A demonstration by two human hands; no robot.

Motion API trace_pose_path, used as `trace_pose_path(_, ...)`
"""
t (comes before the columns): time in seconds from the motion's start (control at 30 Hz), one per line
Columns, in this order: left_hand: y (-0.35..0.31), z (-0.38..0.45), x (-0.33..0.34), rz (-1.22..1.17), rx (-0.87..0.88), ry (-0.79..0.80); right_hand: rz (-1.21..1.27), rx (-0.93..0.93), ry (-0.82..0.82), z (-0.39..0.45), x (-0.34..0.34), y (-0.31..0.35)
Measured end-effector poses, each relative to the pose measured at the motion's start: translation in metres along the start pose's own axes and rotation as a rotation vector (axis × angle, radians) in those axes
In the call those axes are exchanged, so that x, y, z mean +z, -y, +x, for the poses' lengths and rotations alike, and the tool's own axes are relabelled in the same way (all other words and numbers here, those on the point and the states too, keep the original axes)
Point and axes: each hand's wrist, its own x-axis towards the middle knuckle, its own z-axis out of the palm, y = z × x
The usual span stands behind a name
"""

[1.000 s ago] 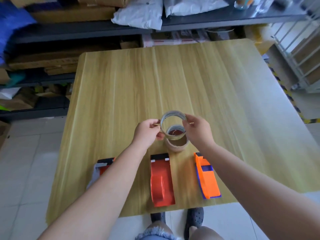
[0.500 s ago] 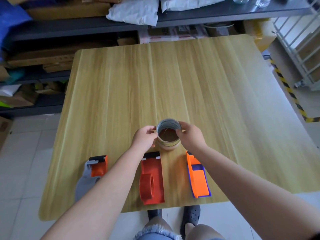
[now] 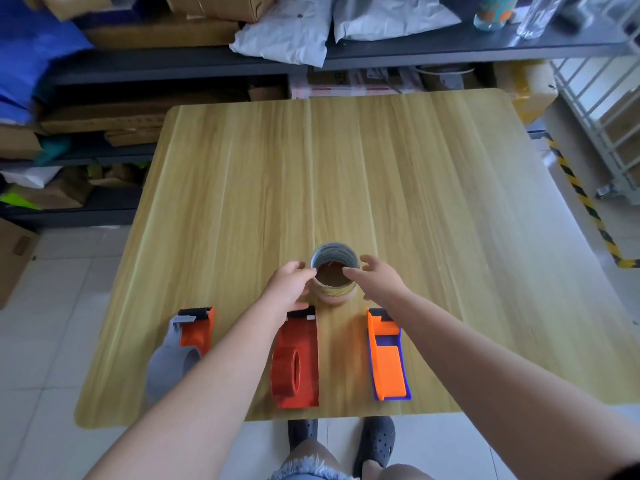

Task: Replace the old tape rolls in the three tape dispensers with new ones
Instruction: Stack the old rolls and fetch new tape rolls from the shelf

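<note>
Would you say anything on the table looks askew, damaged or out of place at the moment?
Nothing stands out. The three dispensers sit in a tidy row along the table's near edge, and the stack of tape rolls stands upright between the left hand and right hand.

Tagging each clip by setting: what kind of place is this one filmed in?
Most likely a packing or stockroom area. Dark metal shelving behind the wooden table holds cardboard boxes and grey poly mailer bags, and three tape dispensers with stacked tape rolls sit on the table.
</note>
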Motion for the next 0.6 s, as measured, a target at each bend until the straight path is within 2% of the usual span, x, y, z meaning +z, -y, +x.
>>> trace_pose_path(0.1,0.003,0.002,0.005,-0.114,-0.131,0.018,0.178,0.114,0.068,0.005,0.002,-0.006)
trace_pose_path(0.17,0.003,0.008,0.009,-0.129,-0.145,0.028,0.255,0.134,0.113,0.009,0.005,-0.008)
trace_pose_path(0.3,0.000,0.019,0.017,-0.030,-0.130,0.018,0.229,0.114,0.099,0.018,0.011,-0.003)
trace_pose_path(0.6,-0.012,0.043,0.017,-0.061,-0.109,-0.010,0.272,0.119,0.072,0.044,0.012,0.012)
